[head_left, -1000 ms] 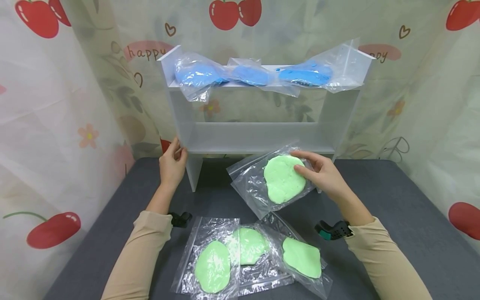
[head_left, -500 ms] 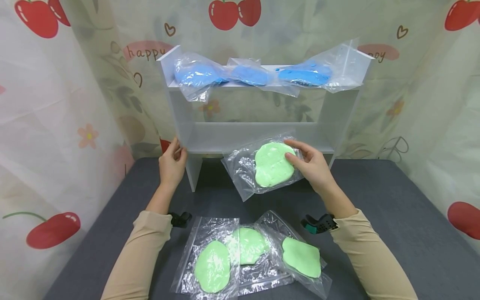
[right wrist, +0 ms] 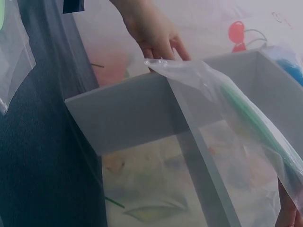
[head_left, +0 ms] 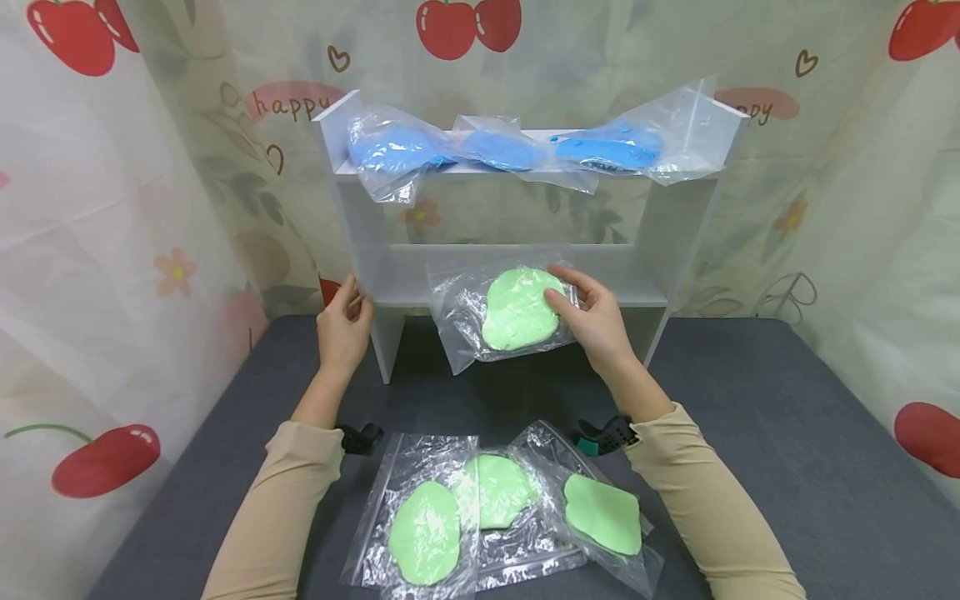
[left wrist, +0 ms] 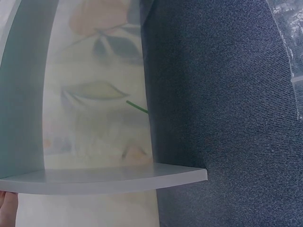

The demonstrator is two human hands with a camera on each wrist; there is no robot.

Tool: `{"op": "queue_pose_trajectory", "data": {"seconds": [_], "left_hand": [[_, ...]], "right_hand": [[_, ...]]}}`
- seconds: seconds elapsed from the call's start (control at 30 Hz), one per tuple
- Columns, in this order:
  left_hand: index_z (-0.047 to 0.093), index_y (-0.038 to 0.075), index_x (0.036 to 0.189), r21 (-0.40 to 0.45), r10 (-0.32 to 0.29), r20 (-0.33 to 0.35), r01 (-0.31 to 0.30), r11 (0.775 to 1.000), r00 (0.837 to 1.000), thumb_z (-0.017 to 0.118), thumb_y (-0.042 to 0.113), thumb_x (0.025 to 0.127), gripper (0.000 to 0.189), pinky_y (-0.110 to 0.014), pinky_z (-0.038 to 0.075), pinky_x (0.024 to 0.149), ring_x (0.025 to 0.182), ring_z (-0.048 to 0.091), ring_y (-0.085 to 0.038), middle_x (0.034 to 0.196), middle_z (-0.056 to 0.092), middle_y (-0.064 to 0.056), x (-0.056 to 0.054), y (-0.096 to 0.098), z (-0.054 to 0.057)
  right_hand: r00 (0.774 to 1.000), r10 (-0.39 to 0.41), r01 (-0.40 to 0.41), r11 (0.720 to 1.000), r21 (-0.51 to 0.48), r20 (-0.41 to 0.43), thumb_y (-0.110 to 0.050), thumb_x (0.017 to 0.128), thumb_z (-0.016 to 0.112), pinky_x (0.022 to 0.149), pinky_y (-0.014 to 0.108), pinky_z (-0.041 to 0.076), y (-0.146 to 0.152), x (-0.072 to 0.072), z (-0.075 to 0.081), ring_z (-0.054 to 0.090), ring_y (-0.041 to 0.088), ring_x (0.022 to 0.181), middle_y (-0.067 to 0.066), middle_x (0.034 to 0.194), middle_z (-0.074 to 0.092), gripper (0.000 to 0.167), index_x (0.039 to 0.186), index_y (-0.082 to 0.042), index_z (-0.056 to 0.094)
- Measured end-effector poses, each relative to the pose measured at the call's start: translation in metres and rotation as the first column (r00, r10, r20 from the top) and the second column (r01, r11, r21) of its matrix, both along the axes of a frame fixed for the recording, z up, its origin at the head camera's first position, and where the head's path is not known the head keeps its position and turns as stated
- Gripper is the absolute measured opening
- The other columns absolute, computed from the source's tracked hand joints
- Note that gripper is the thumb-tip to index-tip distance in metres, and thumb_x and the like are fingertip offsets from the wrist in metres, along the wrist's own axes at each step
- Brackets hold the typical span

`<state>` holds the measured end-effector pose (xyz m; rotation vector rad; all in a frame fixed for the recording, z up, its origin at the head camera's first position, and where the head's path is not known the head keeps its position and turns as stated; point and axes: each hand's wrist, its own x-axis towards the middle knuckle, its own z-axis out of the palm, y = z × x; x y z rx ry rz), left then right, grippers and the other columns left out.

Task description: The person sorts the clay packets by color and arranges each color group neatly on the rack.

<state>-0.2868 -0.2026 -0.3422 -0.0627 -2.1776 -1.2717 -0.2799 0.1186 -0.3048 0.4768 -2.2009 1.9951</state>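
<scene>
In the head view my right hand point(head_left: 594, 321) pinches a clear zip bag point(head_left: 457, 312) with a flat piece of light green clay point(head_left: 519, 310) in it. The bag hangs tilted in front of the lower board of a white two-tier shelf point(head_left: 525, 275), above the table. My left hand point(head_left: 345, 333) rests against the outside of the shelf's left panel; in the right wrist view the left hand point(right wrist: 154, 33) touches that panel from outside. In the left wrist view only its fingertips point(left wrist: 7, 208) show beside the panel.
Three bags of green clay point(head_left: 426, 533) lie overlapping on the dark table point(head_left: 750, 467) near me. Bags of blue clay point(head_left: 393, 152) lie along the shelf's top board, partly over its front edge. A printed curtain point(head_left: 825, 192) stands behind.
My right hand has moved left and up with the bag of green clay, from the shelf's right end toward the middle of the lower board. The left hand has stayed put.
</scene>
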Motion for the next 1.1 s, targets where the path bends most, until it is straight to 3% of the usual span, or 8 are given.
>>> {"op": "queue_pose_trajectory", "data": {"seconds": [0.33,0.47,0.6,0.87,1.1], "left_hand": [[0.038,0.016,0.144,-0.01,0.005,0.014,-0.005,1.0,1.0,0.05,0.011,0.095,0.05,-0.048,0.055,0.081,0.109,0.062,-0.033,0.132,0.054,-0.021,0.0,0.0,0.0],[0.038,0.015,0.143,-0.006,0.0,0.011,0.0,1.0,1.0,0.05,0.011,0.095,0.05,-0.048,0.054,0.083,0.11,0.062,-0.034,0.133,0.053,-0.022,-0.001,0.0,0.0],[0.039,0.015,0.143,0.001,-0.005,0.009,0.005,1.0,1.0,0.05,0.01,0.095,0.05,-0.048,0.054,0.085,0.111,0.061,-0.035,0.133,0.053,-0.023,-0.001,0.0,-0.001],[0.041,0.018,0.143,-0.013,0.012,-0.005,-0.012,1.0,1.0,0.051,0.01,0.094,0.05,-0.046,0.055,0.081,0.108,0.063,-0.034,0.129,0.056,-0.023,-0.001,0.0,-0.001],[0.041,0.016,0.142,-0.006,0.007,-0.01,-0.007,1.0,1.0,0.051,0.009,0.094,0.05,-0.049,0.054,0.082,0.107,0.063,-0.034,0.128,0.056,-0.023,-0.001,0.0,0.0]], "right_hand": [[0.998,-0.07,0.07,0.995,-0.077,0.01,-0.014,0.092,0.057,0.077,0.011,0.047,-0.019,-0.009,0.002,0.038,0.018,0.133,0.005,0.148,0.038,0.044,0.135,-0.007,0.05],[0.996,-0.089,0.09,0.989,-0.118,0.009,-0.015,0.092,0.057,0.094,0.02,0.046,-0.027,-0.012,0.003,0.035,0.015,0.136,0.004,0.146,0.04,0.043,0.135,-0.008,0.05],[0.993,-0.122,0.122,0.981,-0.149,0.006,-0.015,0.092,0.058,0.108,0.034,0.039,-0.034,-0.015,0.003,0.031,0.015,0.139,0.005,0.145,0.041,0.044,0.134,-0.007,0.05],[0.981,-0.196,0.189,0.959,-0.211,-0.013,-0.015,0.091,0.06,0.112,0.039,0.034,-0.051,-0.021,0.005,0.028,0.018,0.141,0.006,0.145,0.041,0.042,0.131,-0.005,0.053],[0.979,-0.202,0.197,0.95,-0.242,0.005,-0.015,0.092,0.059,0.109,0.038,0.038,-0.062,-0.024,0.006,0.03,0.018,0.14,0.006,0.147,0.038,0.044,0.134,-0.007,0.05]]}}
